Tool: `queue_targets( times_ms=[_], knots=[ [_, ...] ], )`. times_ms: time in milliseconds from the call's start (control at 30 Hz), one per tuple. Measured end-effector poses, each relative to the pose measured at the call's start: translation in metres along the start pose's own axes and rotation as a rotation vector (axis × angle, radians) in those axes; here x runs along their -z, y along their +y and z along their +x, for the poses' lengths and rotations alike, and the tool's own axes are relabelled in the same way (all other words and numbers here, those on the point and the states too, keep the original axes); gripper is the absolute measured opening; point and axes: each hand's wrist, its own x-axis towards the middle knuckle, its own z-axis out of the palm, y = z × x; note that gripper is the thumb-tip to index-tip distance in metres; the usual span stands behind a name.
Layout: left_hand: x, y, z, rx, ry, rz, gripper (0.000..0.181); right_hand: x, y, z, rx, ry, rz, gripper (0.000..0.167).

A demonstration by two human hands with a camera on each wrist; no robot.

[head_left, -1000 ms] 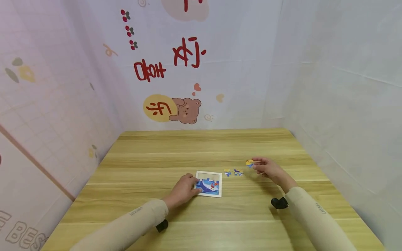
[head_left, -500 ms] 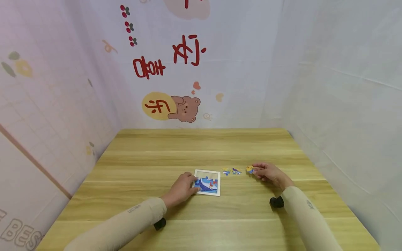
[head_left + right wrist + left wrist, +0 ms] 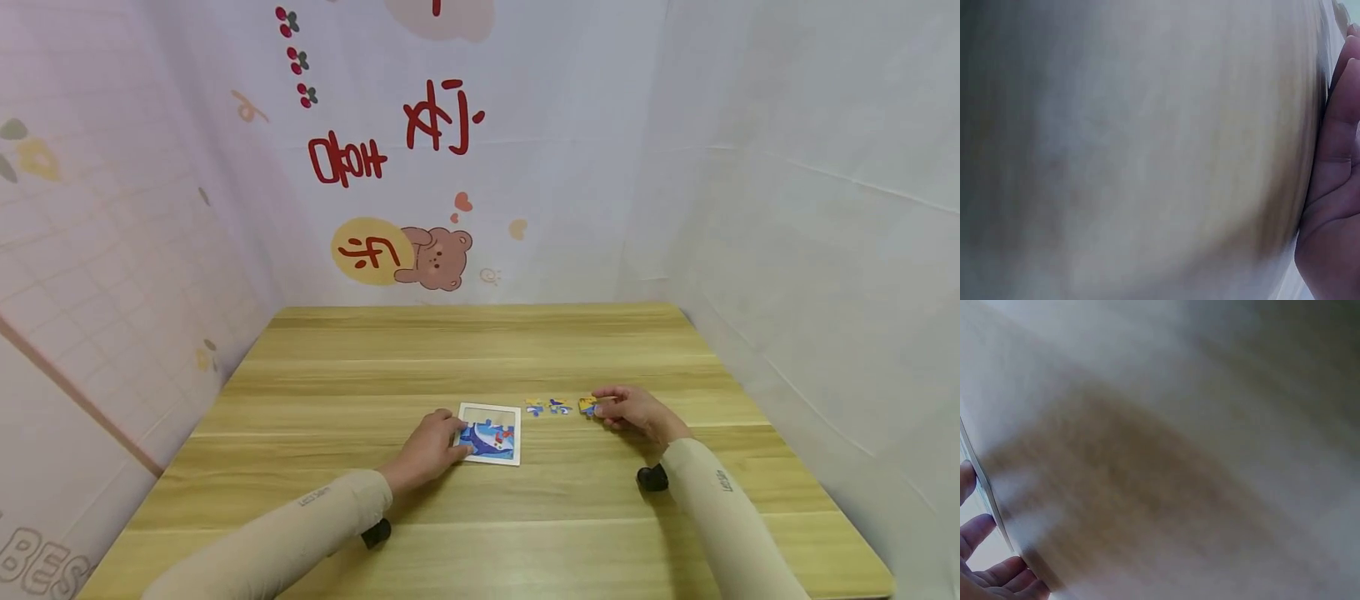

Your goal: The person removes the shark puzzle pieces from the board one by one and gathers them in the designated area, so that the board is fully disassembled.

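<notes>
A white-rimmed puzzle tray [image 3: 517,458] lies on the wooden table, partly filled with a blue whale picture along its near part; its far strip shows bare backing. The left hand [image 3: 427,452] rests at the tray's left edge, thumb and forefinger lying on the rim and picture. In the left wrist view, fingertips [image 3: 979,530] touch the tray's thin edge. To the right, the right hand [image 3: 637,412] pinches a yellow-and-blue puzzle piece [image 3: 587,406] at or just above the tabletop. The right wrist view shows only part of this hand [image 3: 1338,162]; the piece is not visible there.
Two loose groups of yellow, white and blue puzzle pieces, one left [image 3: 533,407] and one right [image 3: 559,406], lie between the tray and the right hand. Printed cloth walls [image 3: 570,150] enclose the table [image 3: 480,342] behind and on both sides.
The right hand has lowered its puzzle piece toward the table, level with the loose pieces. The left hand stays at the tray. The head view has shifted slightly.
</notes>
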Motion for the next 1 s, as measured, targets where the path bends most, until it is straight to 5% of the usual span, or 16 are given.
queue_targets(
  times_ms=[433, 1000],
  knots=[
    [0.003, 0.004, -0.003, 0.006, -0.017, 0.005, 0.041, -0.008, -0.006, 0.003, -0.051, 0.059, -0.096, 0.041],
    [0.002, 0.003, -0.002, 0.007, -0.018, -0.002, 0.04, -0.009, -0.006, 0.005, -0.053, 0.081, -0.13, 0.047]
  ],
)
